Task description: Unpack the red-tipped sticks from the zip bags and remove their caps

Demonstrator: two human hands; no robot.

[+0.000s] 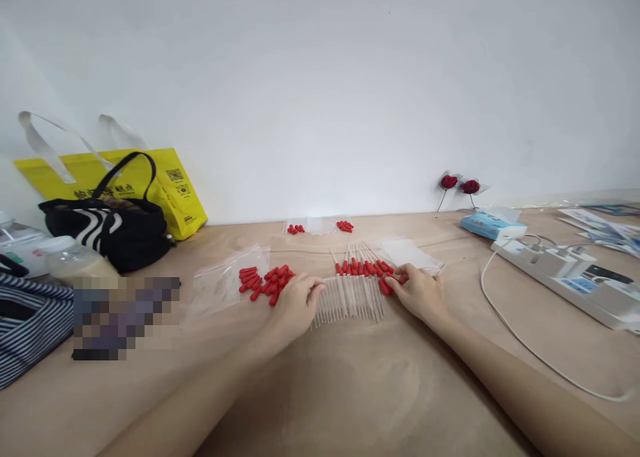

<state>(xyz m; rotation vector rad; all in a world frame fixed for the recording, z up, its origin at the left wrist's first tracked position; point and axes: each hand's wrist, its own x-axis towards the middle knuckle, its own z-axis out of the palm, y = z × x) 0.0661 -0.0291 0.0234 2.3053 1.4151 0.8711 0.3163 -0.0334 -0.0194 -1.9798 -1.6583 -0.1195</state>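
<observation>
My right hand (419, 292) has its thumb and fingertips closed on a small red bulb-shaped cap (384, 286), at the right end of a row of thin clear tubes (350, 298). My left hand (300, 302) is curled at the left end of that row, thumb against fingers. Anything within its grip is too small to make out. Behind the tubes, several pale thin sticks with red ends (355, 266) fan out away from me. Loose red caps (276, 282) lie in a pile to the left of my left hand, some by a clear plastic bag (220, 280).
Another clear bag (320, 226) with red pieces lies by the wall, and a clear bag (407, 254) sits behind my right hand. At right are a tissue pack (493, 224) and a power strip (565, 280) with a looping white cable. Bags (185, 190) and a jar (75, 264) stand left.
</observation>
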